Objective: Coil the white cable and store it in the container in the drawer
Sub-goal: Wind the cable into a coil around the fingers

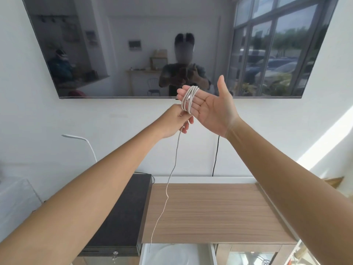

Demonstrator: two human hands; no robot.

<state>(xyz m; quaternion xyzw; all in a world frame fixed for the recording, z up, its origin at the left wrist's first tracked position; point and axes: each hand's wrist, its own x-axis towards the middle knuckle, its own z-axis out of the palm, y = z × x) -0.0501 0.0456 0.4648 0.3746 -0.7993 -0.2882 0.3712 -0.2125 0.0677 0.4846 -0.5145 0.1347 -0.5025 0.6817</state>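
White cable looped round flat, spread right hand fingers; left hand pinches tail

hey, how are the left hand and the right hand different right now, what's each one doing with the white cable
The right hand is open, palm up, fingers straight, thumb raised; the left hand is closed, pinching.
The right hand carries several loops of the white cable wound around its fingers; the left hand grips the single loose strand just under those loops.
The right hand is slightly higher than the left hand.
Both are raised in front of the dark screen and touch the same cable.
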